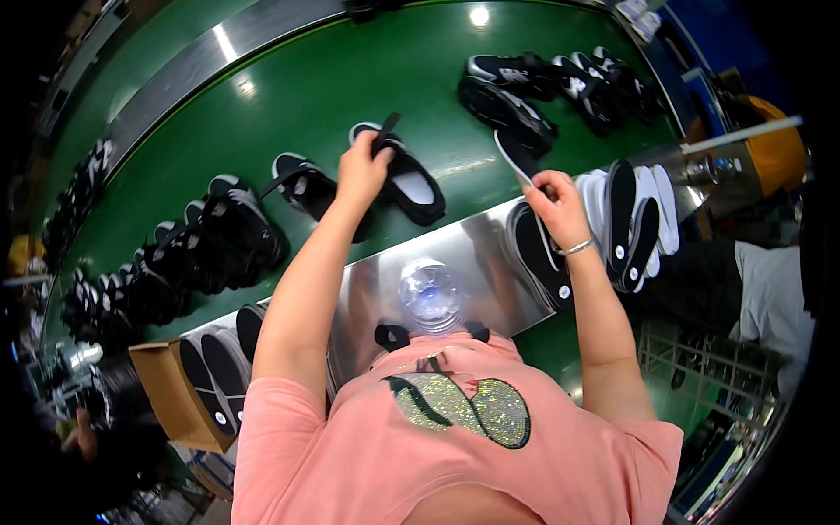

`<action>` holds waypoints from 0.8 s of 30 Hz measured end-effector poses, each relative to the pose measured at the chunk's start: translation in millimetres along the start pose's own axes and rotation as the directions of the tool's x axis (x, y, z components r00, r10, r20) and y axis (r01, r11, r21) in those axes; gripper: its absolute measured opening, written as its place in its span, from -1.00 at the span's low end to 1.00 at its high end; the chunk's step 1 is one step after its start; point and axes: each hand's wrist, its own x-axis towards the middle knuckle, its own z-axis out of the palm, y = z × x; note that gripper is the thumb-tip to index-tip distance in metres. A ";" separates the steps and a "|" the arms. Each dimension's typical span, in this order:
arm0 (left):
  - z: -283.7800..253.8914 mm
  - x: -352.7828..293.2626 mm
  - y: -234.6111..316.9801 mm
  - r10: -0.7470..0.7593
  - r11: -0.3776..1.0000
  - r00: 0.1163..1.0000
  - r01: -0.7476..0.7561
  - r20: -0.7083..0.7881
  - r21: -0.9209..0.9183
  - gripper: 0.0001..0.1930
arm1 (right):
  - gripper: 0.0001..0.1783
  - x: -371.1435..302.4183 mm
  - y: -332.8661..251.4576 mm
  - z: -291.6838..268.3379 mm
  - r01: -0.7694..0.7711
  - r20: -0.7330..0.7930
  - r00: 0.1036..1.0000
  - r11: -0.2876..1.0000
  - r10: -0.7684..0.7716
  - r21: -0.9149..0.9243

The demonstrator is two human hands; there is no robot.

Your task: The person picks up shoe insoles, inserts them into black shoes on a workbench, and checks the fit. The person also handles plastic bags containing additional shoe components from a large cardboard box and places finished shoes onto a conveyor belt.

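A black shoe [426, 213] with a pale lining in its opening lies on the green belt ahead of me. My left hand [361, 171] is closed at its upper side, pinching a dark strap or tongue that sticks up from it. My right hand [555, 199] holds a thin insole [518, 157], dark on one face with a white edge, tilted up over the belt's near edge. Below that hand stands a stack of black insoles [535, 254]. Another black shoe [304, 185] sits just left of my left forearm.
Several black shoes [232, 227] line the belt [297, 96] on the left; more black shoes [507, 101] lie at the far right. White and black insoles [647, 210] are stacked at right. A clear plastic container [432, 296] rests on the metal ledge [372, 293]. A cardboard box [162, 394] holds insoles.
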 end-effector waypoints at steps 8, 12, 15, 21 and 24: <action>2.6 6.7 -15.0 -0.167 0.983 0.977 0.175 0.129 -0.053 -0.78 | -0.74 57.4 -69.3 115.5 0.222 0.618 0.770 0.842 0.158 -0.492; 2.5 1.4 -0.8 -0.191 0.982 0.978 0.190 0.088 0.018 -0.80 | -0.79 40.1 -64.6 152.8 0.509 0.606 0.793 0.617 -0.066 -0.599; 3.7 -3.9 -6.4 -0.168 0.983 0.986 0.168 -0.007 0.073 -0.81 | -0.71 30.1 -71.6 126.6 0.521 0.608 0.793 0.565 -0.042 -0.640; 8.0 -7.6 0.7 -0.181 0.976 0.982 0.187 -0.061 0.115 -0.82 | -0.76 19.4 -83.9 85.9 0.572 0.667 0.745 0.514 0.002 -0.640; 8.5 -8.5 -1.2 -0.175 0.980 0.982 0.181 -0.064 0.089 -0.82 | -0.85 18.2 -81.4 106.6 0.660 0.688 0.718 0.414 -0.102 -0.627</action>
